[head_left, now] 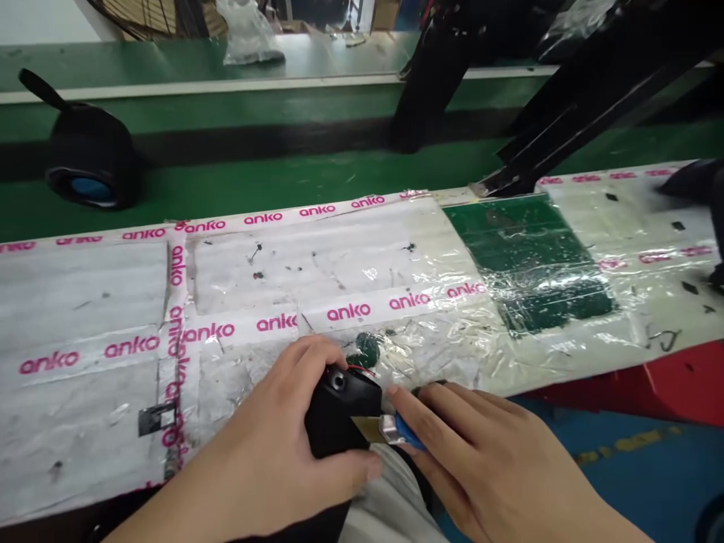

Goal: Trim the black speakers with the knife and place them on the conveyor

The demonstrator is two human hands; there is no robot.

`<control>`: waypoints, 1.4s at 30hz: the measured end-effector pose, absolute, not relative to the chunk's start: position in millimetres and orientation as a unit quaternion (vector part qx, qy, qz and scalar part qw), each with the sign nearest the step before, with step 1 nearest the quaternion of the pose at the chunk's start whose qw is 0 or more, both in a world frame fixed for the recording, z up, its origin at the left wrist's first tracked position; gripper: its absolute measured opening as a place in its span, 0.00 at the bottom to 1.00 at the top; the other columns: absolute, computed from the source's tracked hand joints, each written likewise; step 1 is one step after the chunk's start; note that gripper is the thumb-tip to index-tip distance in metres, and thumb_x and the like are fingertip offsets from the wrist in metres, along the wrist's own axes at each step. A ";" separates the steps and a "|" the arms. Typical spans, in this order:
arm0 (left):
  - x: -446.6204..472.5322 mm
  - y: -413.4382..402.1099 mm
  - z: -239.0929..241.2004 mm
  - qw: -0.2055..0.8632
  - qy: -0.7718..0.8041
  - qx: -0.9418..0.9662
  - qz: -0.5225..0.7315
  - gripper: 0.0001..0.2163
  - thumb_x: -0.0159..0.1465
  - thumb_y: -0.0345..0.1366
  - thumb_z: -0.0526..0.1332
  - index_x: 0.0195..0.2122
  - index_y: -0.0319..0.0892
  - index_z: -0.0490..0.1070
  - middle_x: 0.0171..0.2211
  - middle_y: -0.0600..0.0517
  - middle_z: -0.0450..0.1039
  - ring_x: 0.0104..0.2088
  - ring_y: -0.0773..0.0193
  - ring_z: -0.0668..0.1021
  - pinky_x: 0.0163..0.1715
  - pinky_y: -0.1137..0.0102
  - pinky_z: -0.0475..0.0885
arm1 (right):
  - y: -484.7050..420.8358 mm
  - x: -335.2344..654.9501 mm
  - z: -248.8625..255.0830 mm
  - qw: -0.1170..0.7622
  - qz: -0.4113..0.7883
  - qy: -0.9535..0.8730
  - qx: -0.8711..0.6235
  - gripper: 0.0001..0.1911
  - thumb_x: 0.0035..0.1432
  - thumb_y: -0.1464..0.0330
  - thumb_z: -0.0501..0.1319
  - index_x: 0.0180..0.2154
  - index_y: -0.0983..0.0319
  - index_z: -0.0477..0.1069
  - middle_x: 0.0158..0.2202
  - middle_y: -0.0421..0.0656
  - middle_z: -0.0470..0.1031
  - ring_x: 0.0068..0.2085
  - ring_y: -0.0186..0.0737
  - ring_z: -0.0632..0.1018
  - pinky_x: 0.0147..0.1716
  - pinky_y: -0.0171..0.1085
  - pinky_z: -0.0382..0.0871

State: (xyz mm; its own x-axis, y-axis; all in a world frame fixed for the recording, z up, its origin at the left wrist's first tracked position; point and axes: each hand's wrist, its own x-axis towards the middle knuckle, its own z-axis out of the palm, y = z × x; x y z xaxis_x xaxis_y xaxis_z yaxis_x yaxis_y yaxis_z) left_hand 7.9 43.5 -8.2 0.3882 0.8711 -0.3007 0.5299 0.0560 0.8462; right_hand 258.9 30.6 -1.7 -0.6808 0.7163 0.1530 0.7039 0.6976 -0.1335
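Grip: left hand (pixel 288 445) wraps a black plastic housing (pixel 339 411). The right hand (pixel 480 452) pinches a small blue-and-silver part (pixel 399 430) against the housing's side. Thin red wire (pixel 362 369) just past the left fingertips. Beneath and ahead of both hands: film-covered white surface (pixel 84 302), pink-lettered tape strips (pixel 348 311) across it.

Factory assembly line: green conveyor belt (pixel 283 177) far, near workbench (pixel 84 294) covered in plastic film and pink anko packing tape (pixel 271 323).
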 end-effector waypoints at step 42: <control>22.2 42.8 4.8 0.533 0.511 0.649 0.184 0.25 0.57 0.27 0.69 0.50 0.56 0.62 0.56 0.57 0.67 0.54 0.56 0.74 0.54 0.62 0.73 | 8.0 251.4 -10.0 0.118 0.015 -0.894 -0.433 0.18 0.69 0.76 0.49 0.57 0.67 0.67 0.29 0.41 0.75 0.24 0.44 0.77 0.20 0.42 0.68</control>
State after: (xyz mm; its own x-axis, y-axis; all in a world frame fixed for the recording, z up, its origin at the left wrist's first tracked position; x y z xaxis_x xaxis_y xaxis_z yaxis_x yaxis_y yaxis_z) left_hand 22.2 42.8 4.8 0.4107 0.8593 -0.3048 0.4659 0.0896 0.8803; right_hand 251.4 8.0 -10.0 -0.5981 0.7768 0.1972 0.7696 0.6254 -0.1290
